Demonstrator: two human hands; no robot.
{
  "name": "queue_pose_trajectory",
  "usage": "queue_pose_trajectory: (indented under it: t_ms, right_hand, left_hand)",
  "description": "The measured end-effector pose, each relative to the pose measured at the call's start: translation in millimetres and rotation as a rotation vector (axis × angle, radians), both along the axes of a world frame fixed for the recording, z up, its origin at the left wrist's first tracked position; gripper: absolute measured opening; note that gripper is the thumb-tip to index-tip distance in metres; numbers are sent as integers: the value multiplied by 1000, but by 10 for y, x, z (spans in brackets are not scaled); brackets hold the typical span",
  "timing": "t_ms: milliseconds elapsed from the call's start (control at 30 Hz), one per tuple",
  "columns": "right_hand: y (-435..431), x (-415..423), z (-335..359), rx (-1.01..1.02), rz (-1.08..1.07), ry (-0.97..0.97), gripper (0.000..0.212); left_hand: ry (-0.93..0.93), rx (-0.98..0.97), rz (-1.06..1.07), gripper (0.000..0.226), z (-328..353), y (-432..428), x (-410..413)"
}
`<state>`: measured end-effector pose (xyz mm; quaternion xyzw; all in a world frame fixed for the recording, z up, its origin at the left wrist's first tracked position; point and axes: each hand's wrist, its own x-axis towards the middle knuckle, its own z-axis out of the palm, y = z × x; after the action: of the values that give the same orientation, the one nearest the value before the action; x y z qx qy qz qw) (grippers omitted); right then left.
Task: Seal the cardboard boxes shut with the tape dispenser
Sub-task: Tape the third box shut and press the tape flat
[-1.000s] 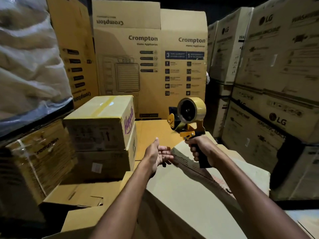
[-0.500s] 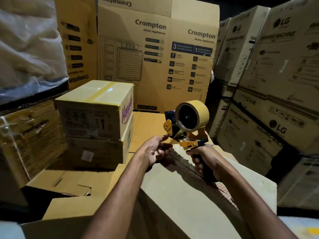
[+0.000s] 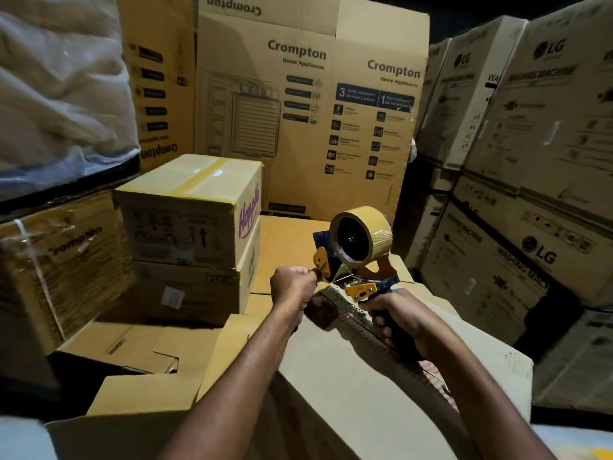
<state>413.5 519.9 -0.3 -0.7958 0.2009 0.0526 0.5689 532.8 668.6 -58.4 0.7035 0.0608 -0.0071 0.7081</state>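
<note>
A plain cardboard box [image 3: 338,393] lies in front of me, its closed flaps meeting in a seam that runs away from me. My right hand [image 3: 394,322] grips the dark handle of a yellow and blue tape dispenser [image 3: 360,257] held over the far end of that seam. A roll of tan tape sits on the dispenser. My left hand [image 3: 292,287] has its fingers curled at the dispenser's front and pinches the loose tape end there. The tape end itself is too small to make out clearly.
Two stacked boxes [image 3: 189,227] stand at the left, the upper one sealed with tan tape. A tall Crompton carton [image 3: 308,107] fills the back. LG washing machine cartons [image 3: 530,161] wall off the right. Flattened cardboard [image 3: 132,350] lies low at the left.
My left hand went from open beside the dispenser to curled at its front. The dispenser came lower, toward the box top.
</note>
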Motion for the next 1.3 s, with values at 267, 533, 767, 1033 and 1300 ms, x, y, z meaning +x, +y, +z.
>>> queue_pose_trajectory:
  t_ms: [267,533,767,1033,1300]
  right_hand:
    - [-107,-111,153,0,-38,146,32]
    - [-204,-164,171,-38,8,270,51]
    - [-241,-98,76,15,-7,320,21]
    - [-222,-72,15,-1,5,332,21]
    - [-260,-83,-39,-7,89,319,20]
  left_hand:
    - [54,18,103,16,17,22,58]
    - [125,77,125,34,-13,-28,82]
    - [142,138,123,33,-66,-42,131]
    - [177,274,37,23,-121,-6,203]
    - [-27,263,-22,8,-166,22,157]
